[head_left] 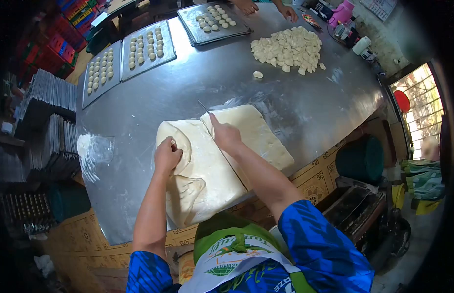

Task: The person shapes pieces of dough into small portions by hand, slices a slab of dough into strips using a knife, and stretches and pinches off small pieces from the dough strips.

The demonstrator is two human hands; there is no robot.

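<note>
A large pale slab of dough (207, 166) lies at the near edge of the metal table, parted by a long cut from a second piece (256, 134) on its right. My right hand (226, 133) is closed round a knife (203, 105), whose blade points away from me at the far end of the cut. On the left part of the slab, my left hand (168, 155) has its fingers curled into a raised fold of dough and pinches it.
Trays of small dough balls (148, 49) stand along the far left of the table (188, 83). Many flat dough pieces (288, 51) are heaped at the far right, near another person's hands (288, 13). White flour (92, 149) lies at the left edge. Stacked trays (53, 90) stand beyond it.
</note>
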